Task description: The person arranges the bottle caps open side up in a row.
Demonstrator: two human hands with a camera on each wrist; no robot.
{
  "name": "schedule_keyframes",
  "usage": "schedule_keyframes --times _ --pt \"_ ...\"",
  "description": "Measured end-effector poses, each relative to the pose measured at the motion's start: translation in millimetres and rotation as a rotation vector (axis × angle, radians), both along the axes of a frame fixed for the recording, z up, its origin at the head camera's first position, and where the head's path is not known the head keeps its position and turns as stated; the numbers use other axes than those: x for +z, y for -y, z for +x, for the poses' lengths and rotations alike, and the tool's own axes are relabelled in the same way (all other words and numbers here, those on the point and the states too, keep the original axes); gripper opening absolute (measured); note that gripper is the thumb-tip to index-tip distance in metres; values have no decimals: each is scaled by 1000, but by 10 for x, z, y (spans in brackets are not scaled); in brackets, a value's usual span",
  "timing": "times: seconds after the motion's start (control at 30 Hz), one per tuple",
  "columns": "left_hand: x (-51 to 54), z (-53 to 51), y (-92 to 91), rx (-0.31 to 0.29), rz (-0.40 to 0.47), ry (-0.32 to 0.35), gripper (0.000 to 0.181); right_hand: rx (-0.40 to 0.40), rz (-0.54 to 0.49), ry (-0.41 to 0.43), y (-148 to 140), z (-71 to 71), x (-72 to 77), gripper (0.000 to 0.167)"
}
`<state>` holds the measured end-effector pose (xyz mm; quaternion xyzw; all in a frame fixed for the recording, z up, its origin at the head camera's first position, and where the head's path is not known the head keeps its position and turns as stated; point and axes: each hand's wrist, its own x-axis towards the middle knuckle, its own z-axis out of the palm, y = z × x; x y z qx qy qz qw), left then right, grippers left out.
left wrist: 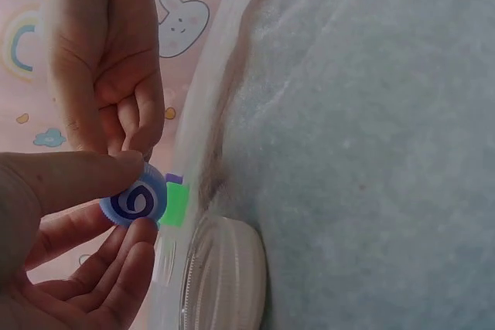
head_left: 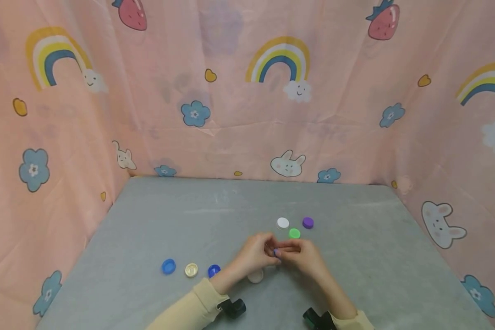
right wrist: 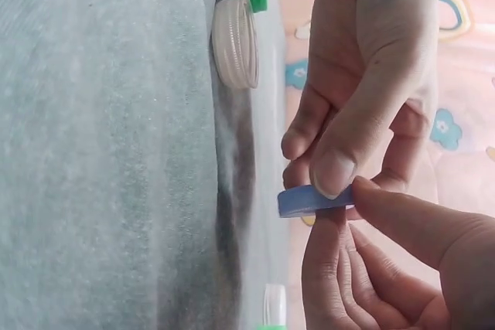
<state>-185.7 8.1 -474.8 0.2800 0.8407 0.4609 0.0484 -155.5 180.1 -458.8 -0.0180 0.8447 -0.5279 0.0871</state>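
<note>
A small light-blue bottle cap point(left wrist: 133, 205) with a dark-blue swirl on its top is between both hands. My left hand point(head_left: 259, 251) pinches it, thumb on one face and fingers on the other. The right hand point(head_left: 304, 260) grips the same cap by its edge, its fingertips close to the left ones; in the right wrist view the cap point(right wrist: 298, 202) shows edge-on. Below the hands sits a whitish, translucent ridged cap point(head_left: 255, 276), partly hidden by the left hand. A green cap point(head_left: 294, 233) lies just beyond the hands.
Farther back are a white cap point(head_left: 283, 223) and a purple cap point(head_left: 308, 223). Leftward lie a blue cap point(head_left: 168, 266), a yellowish cap point(head_left: 191, 270) and a darker blue cap point(head_left: 214, 271) beside the left forearm. A pink printed curtain point(head_left: 231, 133) surrounds the grey tabletop point(head_left: 375, 256).
</note>
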Motion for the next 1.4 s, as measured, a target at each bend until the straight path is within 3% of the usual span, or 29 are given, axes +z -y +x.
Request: schedule_keyframes --times 0.43,0.83,1.13,1.4 --pt "14 17 49 15 110 114 26 36 -44 -28 -46 -21 -81 40" --pt "-1 43 88 26 199 217 28 139 -100 -37 -147 5 -90 39" --pt "-22 59 85 4 233 209 30 195 -165 -41 -185 4 -96 41" --pt "-48 85 87 -9 161 117 33 213 -105 -82 -198 17 -80 41"
